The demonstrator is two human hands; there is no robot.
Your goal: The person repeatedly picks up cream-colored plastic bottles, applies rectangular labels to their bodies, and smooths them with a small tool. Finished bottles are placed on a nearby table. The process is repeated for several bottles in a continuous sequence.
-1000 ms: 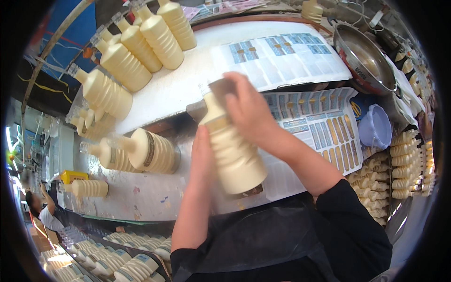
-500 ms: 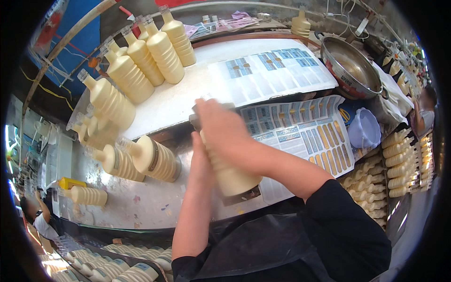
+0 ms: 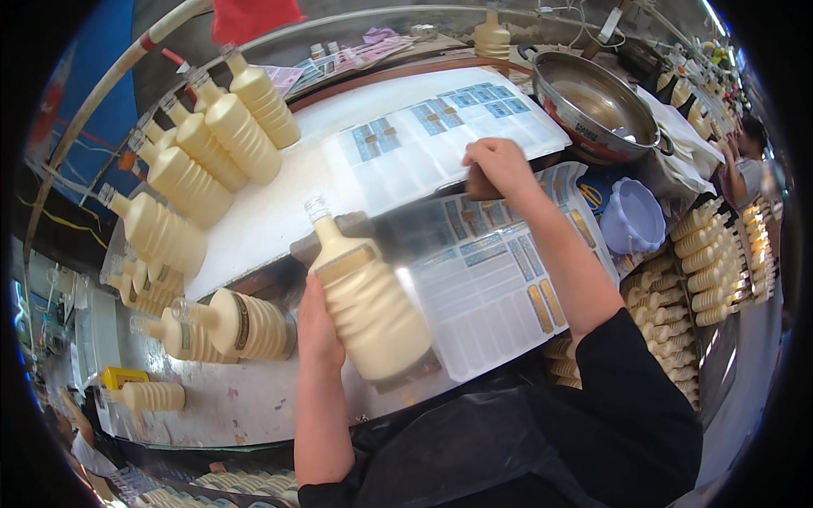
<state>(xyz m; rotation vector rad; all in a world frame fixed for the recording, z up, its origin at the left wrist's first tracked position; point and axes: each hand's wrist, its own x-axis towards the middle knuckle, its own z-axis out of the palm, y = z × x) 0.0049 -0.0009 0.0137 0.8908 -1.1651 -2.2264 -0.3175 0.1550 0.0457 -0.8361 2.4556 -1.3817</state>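
Note:
A cream ribbed bottle [image 3: 373,313] with a clear glass neck leans on the lower work surface in front of me, its neck tilted to the far left. Around its shoulder runs a gold-brown label band. My left hand [image 3: 322,326] is closed on the bottle's left side, fingers partly hidden behind it. My right hand [image 3: 501,166] is curled above the label sheets, gripping a small dark brown pad [image 3: 483,184]; whether it is cloth or sponge I cannot tell. Below that hand lies a sheet of blue and gold labels [image 3: 474,326], with another label sheet [image 3: 381,173] on the white raised board.
Several cream bottles [image 3: 241,140] stand at the far left. Two labelled bottles [image 3: 246,326] are left of my left hand. A large metal pan [image 3: 597,102] and a lilac bucket [image 3: 635,216] sit at the right. Stacked bottles [image 3: 711,262] fill the right side; co-workers appear at both edges.
My right hand has left the bottle's neck and moved right, over the label sheets. My left hand has shifted left and stays on the bottle, whose label band now shows. The view has shifted.

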